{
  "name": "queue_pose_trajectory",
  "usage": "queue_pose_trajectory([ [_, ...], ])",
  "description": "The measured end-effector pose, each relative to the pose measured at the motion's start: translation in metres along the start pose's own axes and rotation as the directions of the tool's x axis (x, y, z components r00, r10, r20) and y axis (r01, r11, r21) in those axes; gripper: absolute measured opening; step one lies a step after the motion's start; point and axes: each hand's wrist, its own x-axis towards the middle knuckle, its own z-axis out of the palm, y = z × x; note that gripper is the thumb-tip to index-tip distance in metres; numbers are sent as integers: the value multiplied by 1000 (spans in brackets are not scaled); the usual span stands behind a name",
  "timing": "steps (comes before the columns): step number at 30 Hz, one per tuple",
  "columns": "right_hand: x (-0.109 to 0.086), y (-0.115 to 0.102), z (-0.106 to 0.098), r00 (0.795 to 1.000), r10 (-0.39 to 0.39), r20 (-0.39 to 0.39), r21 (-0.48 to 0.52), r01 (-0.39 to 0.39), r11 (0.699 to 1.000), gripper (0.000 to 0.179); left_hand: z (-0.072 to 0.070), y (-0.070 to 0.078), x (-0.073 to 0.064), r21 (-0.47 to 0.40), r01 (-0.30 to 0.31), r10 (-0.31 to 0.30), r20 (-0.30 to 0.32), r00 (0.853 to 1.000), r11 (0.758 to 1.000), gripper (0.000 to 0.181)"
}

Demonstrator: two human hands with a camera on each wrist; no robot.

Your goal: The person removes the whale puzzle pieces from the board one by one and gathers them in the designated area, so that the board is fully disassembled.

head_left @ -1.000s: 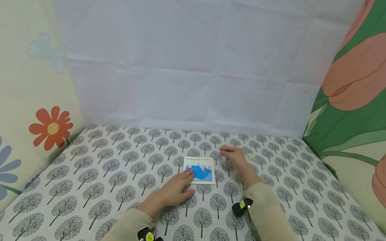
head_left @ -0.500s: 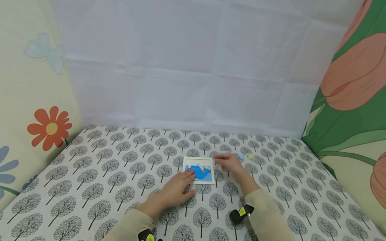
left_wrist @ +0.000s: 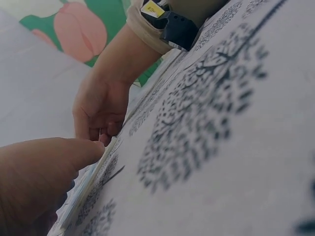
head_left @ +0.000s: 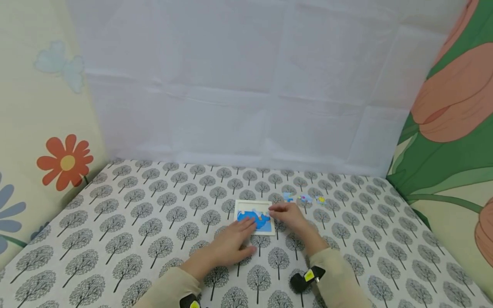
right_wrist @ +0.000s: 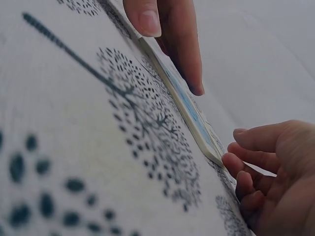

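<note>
In the head view we are seeing the frame (head_left: pixel 246 201) lying flat on the cloth (head_left: pixel 154 265), with the whale (head_left: pixel 263 221) filling its lower part and a paler strip showing along the top. The left hand (head_left: pixel 231 243) is resting over the near left part of the frame, its fingers straight and gripping nothing. The right hand (head_left: pixel 291 219) is holding its fingertips at the far right part of the frame. Beyond that hand, three pieces are lying in a row: a blue one (head_left: pixel 287 197), a purple-marked one (head_left: pixel 305 198) and a yellow-marked one (head_left: pixel 320 199).

In the left wrist view we are finding a thin pale line by the right fingertips, but we cannot tell whether they are pinching a piece.

In the right wrist view we are seeing the right hand's fingers bending beside the frame's corner; that grip is staying unclear to us here too. The left fingers are reaching down straight over the rim.

We are judging this to be the filling of the upper part, with the left hand steadying; the next move is probably calling for matching a piece's edges to its neighbours and pressing it flat.
</note>
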Motion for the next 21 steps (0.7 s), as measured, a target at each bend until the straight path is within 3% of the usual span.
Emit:
queue_pose_trajectory([
  [21, -4, 0, 3, 998, -61, 10, -146, 62, 987, 21, 3, 5, 6, 42, -24, 21, 81, 996, 999, 63],
])
